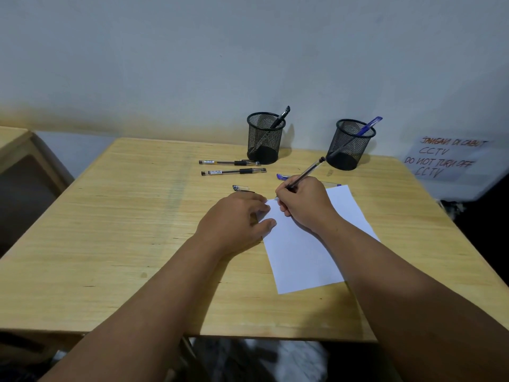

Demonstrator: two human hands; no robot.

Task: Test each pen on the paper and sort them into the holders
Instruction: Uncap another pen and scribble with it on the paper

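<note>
My right hand (304, 204) grips a clear black pen (309, 172), its tip down at the top left corner of the white paper (305, 260). My left hand (234, 220) lies flat, fingers pressing the paper's left edge. A pen cap (242, 188) lies just beyond my left hand. Two black pens (230, 162) (234, 171) lie side by side in front of the left mesh holder (264, 139), which has a black pen in it. The right mesh holder (348, 146) has a blue pen in it. A blue pen (282, 177) lies behind my right hand, partly hidden.
The wooden table (110, 230) stands against a pale wall. A handwritten paper notice (446, 158) hangs on the wall at the right. Another wooden piece of furniture (16, 150) stands to the left.
</note>
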